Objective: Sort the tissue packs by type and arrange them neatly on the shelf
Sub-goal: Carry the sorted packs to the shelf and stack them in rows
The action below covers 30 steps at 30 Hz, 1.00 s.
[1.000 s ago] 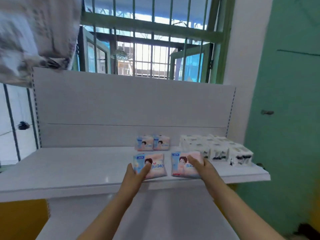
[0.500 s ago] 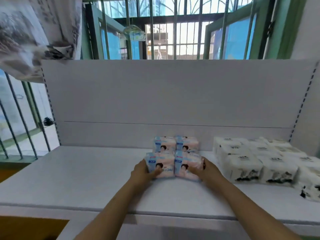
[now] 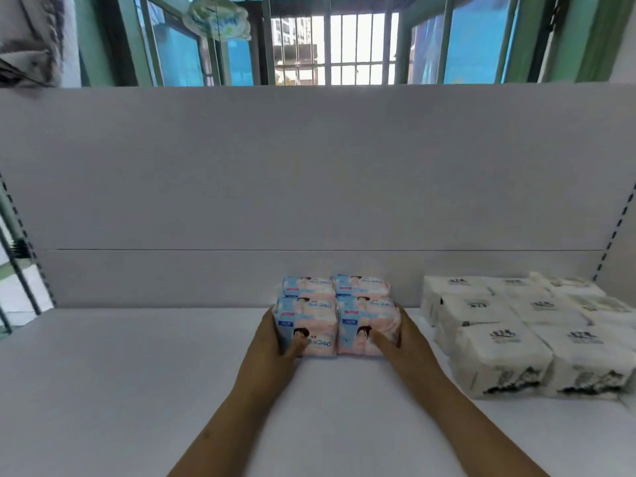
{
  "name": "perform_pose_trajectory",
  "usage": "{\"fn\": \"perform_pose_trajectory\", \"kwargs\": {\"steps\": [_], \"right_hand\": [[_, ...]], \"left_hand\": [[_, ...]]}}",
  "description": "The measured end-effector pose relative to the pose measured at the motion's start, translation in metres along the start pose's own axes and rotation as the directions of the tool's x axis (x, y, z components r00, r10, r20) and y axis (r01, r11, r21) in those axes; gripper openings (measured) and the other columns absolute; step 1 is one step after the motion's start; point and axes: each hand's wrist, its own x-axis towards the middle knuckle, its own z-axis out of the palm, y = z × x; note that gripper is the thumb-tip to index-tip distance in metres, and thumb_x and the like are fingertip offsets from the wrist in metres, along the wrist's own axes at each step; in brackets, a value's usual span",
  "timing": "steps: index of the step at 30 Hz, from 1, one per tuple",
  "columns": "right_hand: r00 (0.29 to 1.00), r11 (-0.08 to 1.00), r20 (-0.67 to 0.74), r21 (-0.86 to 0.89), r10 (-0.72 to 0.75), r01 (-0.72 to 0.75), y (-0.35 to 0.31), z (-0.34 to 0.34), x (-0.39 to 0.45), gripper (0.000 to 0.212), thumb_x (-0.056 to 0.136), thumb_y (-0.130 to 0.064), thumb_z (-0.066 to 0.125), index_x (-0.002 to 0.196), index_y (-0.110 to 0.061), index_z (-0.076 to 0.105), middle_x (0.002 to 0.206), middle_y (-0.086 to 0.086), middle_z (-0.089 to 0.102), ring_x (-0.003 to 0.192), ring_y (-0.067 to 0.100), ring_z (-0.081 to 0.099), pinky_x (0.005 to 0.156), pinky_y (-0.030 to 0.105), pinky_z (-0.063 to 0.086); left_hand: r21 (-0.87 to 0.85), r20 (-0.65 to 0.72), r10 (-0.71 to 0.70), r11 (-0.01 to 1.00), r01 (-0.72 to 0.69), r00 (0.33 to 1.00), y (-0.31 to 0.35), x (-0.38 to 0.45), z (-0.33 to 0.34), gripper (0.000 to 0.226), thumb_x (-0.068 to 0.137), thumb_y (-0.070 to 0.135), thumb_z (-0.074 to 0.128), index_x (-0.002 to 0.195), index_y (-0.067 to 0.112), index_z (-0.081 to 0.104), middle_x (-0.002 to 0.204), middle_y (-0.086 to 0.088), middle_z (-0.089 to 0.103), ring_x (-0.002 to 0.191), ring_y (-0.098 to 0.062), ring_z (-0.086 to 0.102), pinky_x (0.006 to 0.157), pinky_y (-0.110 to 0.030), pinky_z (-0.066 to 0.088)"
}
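Both hands, left (image 3: 275,342) and right (image 3: 401,339), grasp the front pink packs (image 3: 335,330), long axes running toward the backboard (image 3: 309,166).

We are pushing the two front pink tissue packs deeper onto the white shelf (image 3: 137,390): a second ago they were lying near its front edge, well apart from the back pair, and now the left front pack (image 3: 307,330) and the right front pack (image 3: 368,327) are touching the two back pink packs (image 3: 335,286), making a tight block. Our left hand (image 3: 275,342) and right hand (image 3: 402,333) are moving inward with them, now pressing the block's outer sides, thumbs on the fronts.
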Motion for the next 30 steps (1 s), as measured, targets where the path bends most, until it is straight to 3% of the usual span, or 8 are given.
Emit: {"fn": "perform_pose_trajectory", "kwargs": {"steps": [2,4,9,13,21,24,26,30], "right_hand": [[0.997,0.999,-0.075,-0.016,-0.028,0.027,-0.001,-0.001,0.001,0.084,0.084,-0.019,0.075,0.151,-0.027,0.025,0.137,-0.015,0.042,0.125,0.005,0.048,0.102,0.028,0.044],[0.972,0.982,-0.164,-0.114,-0.165,0.148,-0.003,-0.003,0.000,0.091,0.080,-0.012,0.077,0.153,-0.026,0.024,0.141,-0.013,0.033,0.126,0.003,0.041,0.096,0.018,0.046],[0.865,0.799,-0.135,-0.473,-0.483,0.372,-0.006,0.000,-0.004,0.052,0.076,-0.019,0.079,0.124,-0.029,0.061,0.134,-0.015,0.045,0.123,0.011,0.045,0.097,0.017,0.040],[0.890,0.805,-0.054,-0.453,-0.454,0.383,-0.002,0.001,0.000,0.046,0.081,-0.024,0.079,0.124,-0.027,0.063,0.127,-0.021,0.047,0.122,0.005,0.045,0.101,0.000,0.022],[0.949,0.780,0.025,-0.563,-0.315,0.274,-0.025,-0.002,-0.013,0.045,0.090,-0.030,0.066,0.135,-0.028,0.057,0.142,-0.010,0.049,0.136,0.012,0.039,0.105,0.018,0.032],[0.956,0.717,0.086,-0.644,-0.280,0.267,-0.054,-0.014,-0.014,0.052,0.097,-0.042,0.053,0.144,-0.021,0.047,0.155,-0.005,0.037,0.148,0.015,0.021,0.118,0.028,0.019],[0.954,0.719,0.054,-0.645,-0.295,0.259,-0.079,-0.028,-0.019,0.056,0.099,-0.046,0.045,0.149,-0.021,0.038,0.160,-0.005,0.027,0.150,0.013,0.013,0.120,0.029,0.014],[0.946,0.759,-0.064,-0.615,-0.319,0.214,-0.122,-0.081,-0.037,0.057,0.102,-0.045,0.041,0.152,-0.019,0.033,0.160,-0.003,0.026,0.150,0.013,0.013,0.119,0.030,0.014]], "left_hand": [[0.123,-0.064,0.071,0.990,-0.063,0.995,0.001,0.000,0.001,0.074,0.087,0.034,0.072,0.147,0.037,0.028,0.137,0.024,0.039,0.125,0.004,0.042,0.102,-0.023,0.042],[0.268,-0.118,0.161,0.955,-0.124,0.980,0.004,-0.001,0.001,0.083,0.087,0.034,0.072,0.151,0.038,0.021,0.138,0.018,0.027,0.127,0.000,0.032,0.101,-0.024,0.041],[0.438,-0.069,0.323,0.860,-0.263,0.944,-0.001,-0.002,0.005,0.055,0.086,0.032,0.073,0.135,0.037,0.050,0.144,0.007,0.025,0.134,-0.014,0.032,0.103,-0.035,0.049],[0.411,-0.099,0.340,0.870,-0.272,0.935,-0.001,0.003,0.005,0.052,0.082,0.034,0.078,0.130,0.035,0.058,0.139,0.005,0.037,0.125,-0.014,0.042,0.095,-0.032,0.050],[0.715,-0.052,0.289,0.679,-0.166,0.956,0.024,-0.004,0.007,0.049,0.068,0.031,0.083,0.115,0.023,0.069,0.118,-0.011,0.060,0.100,-0.036,0.061,0.074,-0.044,0.053],[0.767,-0.029,0.302,0.619,-0.172,0.953,0.054,-0.010,0.006,0.051,0.078,0.032,0.070,0.127,0.023,0.062,0.142,-0.015,0.049,0.132,-0.039,0.043,0.102,-0.051,0.043],[0.709,0.018,0.284,0.672,-0.212,0.959,0.078,-0.022,0.012,0.062,0.087,0.039,0.061,0.146,0.024,0.045,0.155,-0.010,0.034,0.145,-0.031,0.026,0.116,-0.044,0.028],[0.464,0.099,0.333,0.818,-0.339,0.938,0.132,-0.059,0.047,0.059,0.096,0.044,0.052,0.150,0.025,0.037,0.155,0.000,0.034,0.141,-0.018,0.032,0.115,-0.033,0.030]]}}
